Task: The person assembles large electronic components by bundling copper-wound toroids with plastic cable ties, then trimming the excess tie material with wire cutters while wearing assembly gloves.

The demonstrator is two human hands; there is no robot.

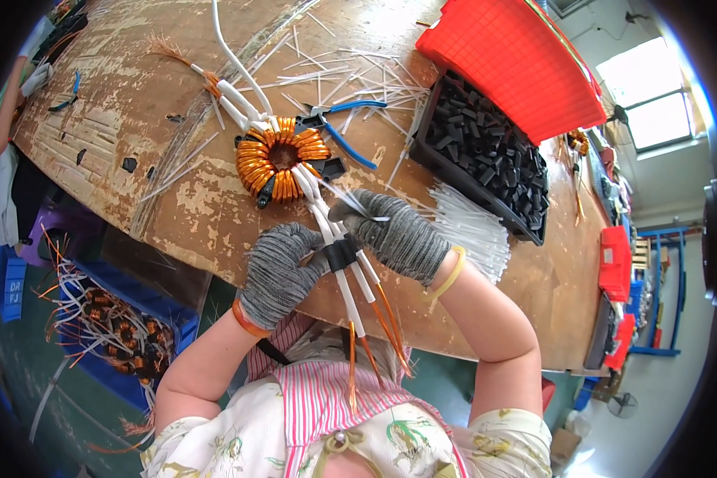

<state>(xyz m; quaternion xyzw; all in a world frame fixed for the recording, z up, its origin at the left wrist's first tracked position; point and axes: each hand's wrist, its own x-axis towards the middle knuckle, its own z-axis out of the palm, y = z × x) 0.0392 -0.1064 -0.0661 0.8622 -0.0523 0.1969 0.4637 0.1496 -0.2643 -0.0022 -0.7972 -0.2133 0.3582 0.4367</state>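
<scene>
A toroidal coil wound with orange copper wire lies on the worn table. White-sleeved leads run from it toward me and end in bare copper strands. My left hand, in a grey knit glove, is closed on these leads beside a black block that sits around them. Above the leads, my right hand, gloved alike, pinches a thin white cable tie. Blue-handled cutters lie against the coil's far right side.
Right of my right hand lies a pile of white cable ties. Behind it stands a black bin of small black blocks, with a red crate beyond. Loose white strips litter the table. A blue bin of coils sits lower left.
</scene>
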